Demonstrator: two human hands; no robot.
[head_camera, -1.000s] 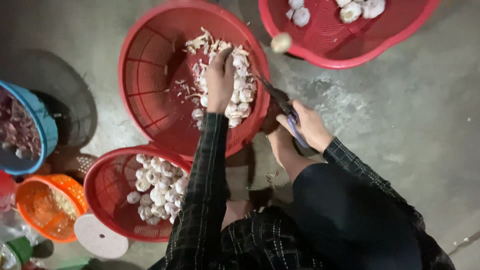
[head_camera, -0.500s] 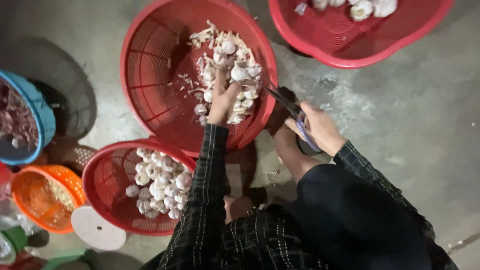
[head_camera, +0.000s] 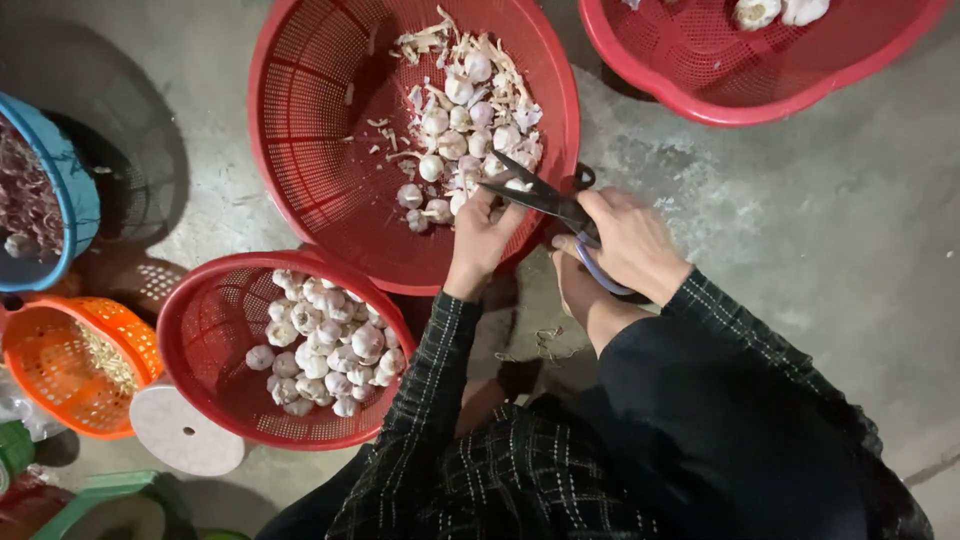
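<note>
A person crouched on a concrete floor (head_camera: 800, 260) trims garlic over a large red basket (head_camera: 320, 150). The right hand (head_camera: 628, 243) is closed through the handles of a pair of dark scissors (head_camera: 545, 197), whose blades point left and stand slightly parted just above the left hand (head_camera: 482, 232). That hand's fingers are curled over something at the basket's near rim; a garlic bulb (head_camera: 517, 185) seems to sit at the blade tips, though whether the fingers actually pinch it cannot be told from this angle. Just beyond the hands, a heap of untrimmed garlic (head_camera: 462, 120) and loose papery skins lies against the right inner wall of the large basket.

Judging by the layout, the work is mid-cycle: a bulb is being presented to the blades for clipping. The cut would call for steadying the bulb well clear of the fingertips before the blades close.

Near the person's left knee, a smaller red basket (head_camera: 200, 330) holds cleaned bulbs (head_camera: 325, 340). Farther left stand an orange basket (head_camera: 60, 360) and a blue basket (head_camera: 70, 190), with a white round lid (head_camera: 185, 435) beside them. Another red basket (head_camera: 740, 70) sits at the upper right.
</note>
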